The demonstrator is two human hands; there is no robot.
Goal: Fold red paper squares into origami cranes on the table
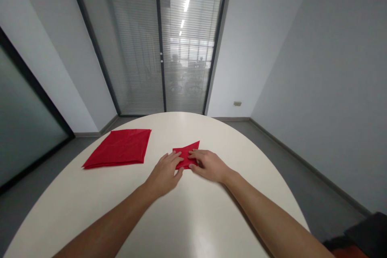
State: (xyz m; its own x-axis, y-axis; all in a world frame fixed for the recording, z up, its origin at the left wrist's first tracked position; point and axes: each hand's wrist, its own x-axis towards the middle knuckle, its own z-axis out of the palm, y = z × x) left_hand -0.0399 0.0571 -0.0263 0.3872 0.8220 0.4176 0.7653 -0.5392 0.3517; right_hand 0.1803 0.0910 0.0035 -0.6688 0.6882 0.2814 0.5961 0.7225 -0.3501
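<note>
A small folded red cloth lies near the middle of the white round table. My left hand rests flat on its near left edge with the fingers stretched out. My right hand lies on its near right part, fingers extended and pressing down on the fabric. Both hands touch the cloth and cover its near half. A larger stack of folded red cloth lies flat on the table to the left, apart from both hands.
The table's far rim curves just behind the cloths. Beyond it are glass doors with blinds, grey walls and a grey floor. A dark object sits at the lower right corner.
</note>
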